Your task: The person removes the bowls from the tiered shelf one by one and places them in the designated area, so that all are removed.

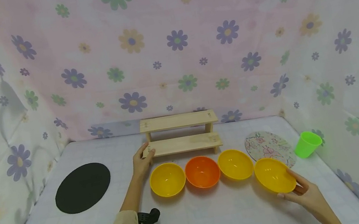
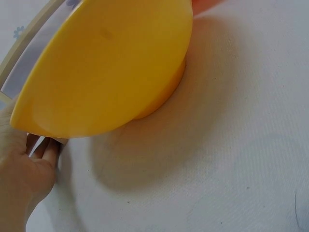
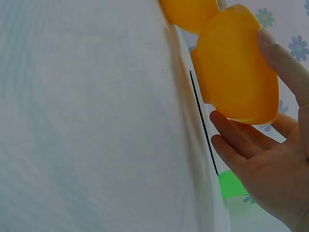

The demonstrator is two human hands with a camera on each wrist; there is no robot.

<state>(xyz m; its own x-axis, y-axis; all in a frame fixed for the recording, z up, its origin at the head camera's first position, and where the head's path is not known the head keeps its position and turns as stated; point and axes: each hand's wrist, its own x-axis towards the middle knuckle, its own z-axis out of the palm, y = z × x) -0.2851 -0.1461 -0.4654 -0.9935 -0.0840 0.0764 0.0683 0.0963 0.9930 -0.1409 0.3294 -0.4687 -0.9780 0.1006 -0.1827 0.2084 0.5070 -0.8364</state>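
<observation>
My left hand (image 1: 142, 164) grips the left end of the lower board of a two-tier wooden shelf (image 1: 182, 144). A yellow bowl (image 1: 167, 180) in front of the shelf hides part of that hand in the left wrist view. My right hand (image 1: 305, 194) holds another yellow bowl (image 1: 273, 176) by its right side. The thumb (image 3: 282, 58) lies along its wall, with the other fingers under and behind it. This bowl is tilted. Between these two stand an orange bowl (image 1: 202, 172) and a third yellow bowl (image 1: 235, 165), lined up side by side.
A black oval mat (image 1: 83, 188) lies at the left. On the right are a round mat with pink drawings (image 1: 266, 147) and a tilted bright green cup (image 1: 307, 144). Flower-printed cloth (image 1: 162, 51) walls in the back and sides of the white table.
</observation>
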